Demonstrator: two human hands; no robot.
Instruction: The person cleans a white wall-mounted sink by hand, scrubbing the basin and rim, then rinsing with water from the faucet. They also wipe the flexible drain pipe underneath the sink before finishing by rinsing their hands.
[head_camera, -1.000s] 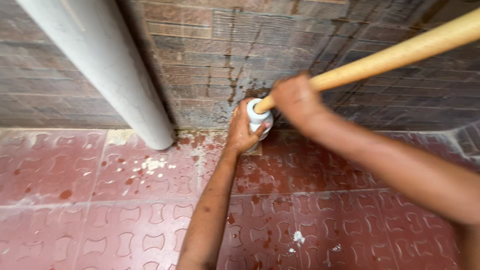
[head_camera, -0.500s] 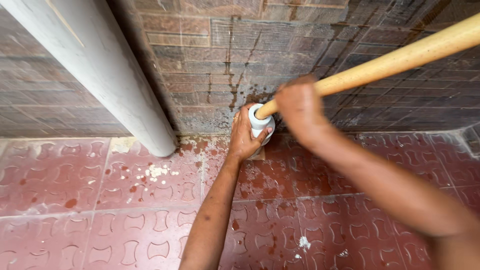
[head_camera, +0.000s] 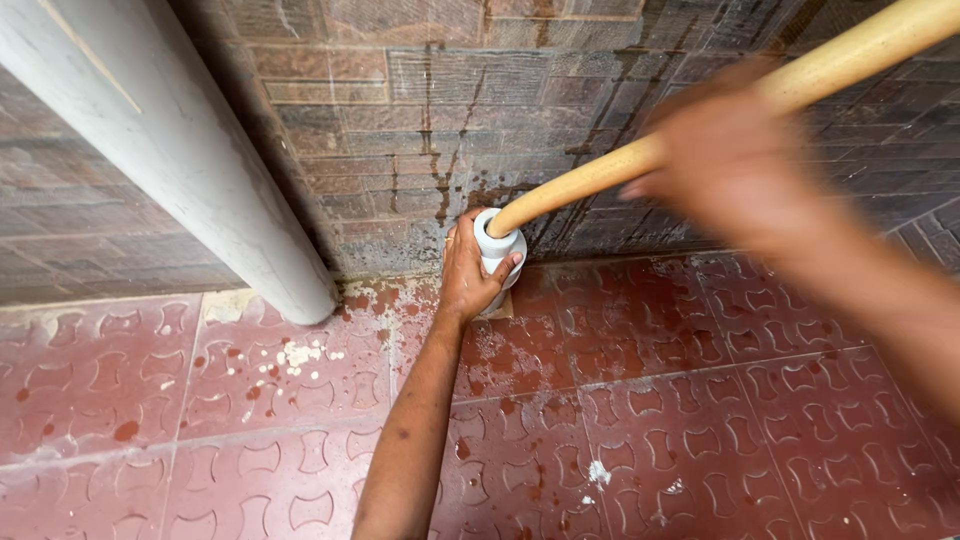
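Observation:
My left hand (head_camera: 468, 272) grips a short white pipe fitting (head_camera: 495, 240) that stands at the foot of the brick-tiled wall (head_camera: 420, 110). A long wooden stick (head_camera: 600, 172) slants down from the upper right, its lower end inside the fitting's mouth. My right hand (head_camera: 735, 165), blurred with motion, is closed around the stick partway up, well away from the fitting.
A thick white pipe (head_camera: 190, 160) runs down the wall into the floor at the left. The floor is dark red patterned tile (head_camera: 620, 400), wet in patches, with white specks (head_camera: 300, 355) near the pipe's base. Water stains streak the wall above the fitting.
My right hand has slid up the stick, away from the fitting, toward the upper right. The left hand stays on the fitting. The view has shifted slightly.

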